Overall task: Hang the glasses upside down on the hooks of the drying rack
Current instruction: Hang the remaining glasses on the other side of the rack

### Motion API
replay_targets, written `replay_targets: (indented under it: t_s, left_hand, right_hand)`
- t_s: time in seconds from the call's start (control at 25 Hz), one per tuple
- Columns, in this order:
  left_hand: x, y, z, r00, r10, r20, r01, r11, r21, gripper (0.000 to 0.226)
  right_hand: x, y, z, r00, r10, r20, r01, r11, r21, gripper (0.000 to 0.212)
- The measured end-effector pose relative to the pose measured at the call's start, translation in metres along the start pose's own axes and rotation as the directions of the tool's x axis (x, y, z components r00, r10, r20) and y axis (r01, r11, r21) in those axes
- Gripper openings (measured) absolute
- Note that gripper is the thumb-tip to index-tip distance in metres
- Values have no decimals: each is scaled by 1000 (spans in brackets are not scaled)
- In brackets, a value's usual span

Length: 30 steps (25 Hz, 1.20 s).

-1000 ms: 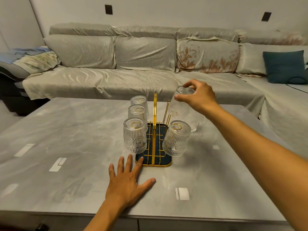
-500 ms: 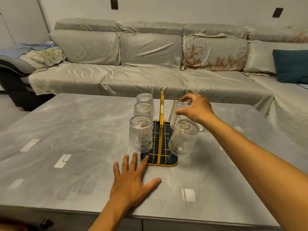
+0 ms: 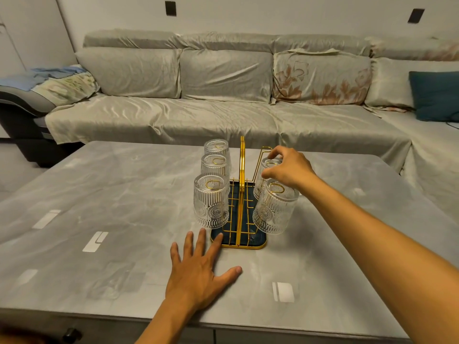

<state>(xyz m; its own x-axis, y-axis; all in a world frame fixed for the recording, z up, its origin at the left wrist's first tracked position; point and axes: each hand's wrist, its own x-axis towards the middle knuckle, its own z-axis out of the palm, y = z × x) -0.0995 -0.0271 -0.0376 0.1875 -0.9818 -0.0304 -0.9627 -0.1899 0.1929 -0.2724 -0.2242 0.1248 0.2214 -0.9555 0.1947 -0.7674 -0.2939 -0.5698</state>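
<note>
The gold wire drying rack with a dark blue tray base point(image 3: 258, 242) stands on the grey marbled table point(image 3: 119, 194) and carries 5 clear ribbed glasses, all upside down on its hooks. 3 hang left of the rack's upright gold handle point(image 3: 242, 170); 2 hang right of it. The right hand point(image 3: 288, 167) reaches over the rack, fingertips closed on the base of the rear right glass point(image 3: 263, 177). The left hand point(image 3: 198, 266) lies flat, fingers spread, just before the rack.

Grey table point(image 3: 124, 194) before a covered sofa point(image 3: 223, 120) with a teal cushion point(image 3: 434, 95)
</note>
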Motion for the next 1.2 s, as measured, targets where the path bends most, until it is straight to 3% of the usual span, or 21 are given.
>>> replay_targets:
  t_s: [0.2,0.28,0.36,0.44,0.56,0.72,1.04,1.2]
  left_hand:
    - [-2,1,-1,1000,-10,-8,10,1000,-3,92]
    - [-2,1,0,1000,-11,-15,11,1000,-5,92]
    - [-1,1,0,1000,-13,-22,13,1000,1,91]
    - [-1,2,2,1000,-11,-23,11,1000,2,88]
    - [-1,2,2,1000,-10,-14,11,1000,2,85]
    - [-1,4,1,1000,-22,-10,22,1000,4,82]
    - [0,7,-4,999,-32,24,31,999,33,86]
    - [0,7,-3,999,-34,28,33,999,34,87]
  right_hand:
    - [-3,4,-7,996,-20,85,9,992,123,44]
    - [-6,15,-12,994,-9,-107,30,979,201,41]
    - [-9,39,-12,928,94,-361,19,954,298,35]
    - [-11,71,-4,856,266,-443,-69,908,413,38]
    - [-4,108,19,877,421,-230,-271,830,488,72]
    - [21,123,49,907,419,-35,-340,781,524,100]
    - [53,140,72,900,433,-54,-340,774,534,91]
    - [44,141,74,881,454,-136,-312,772,554,82]
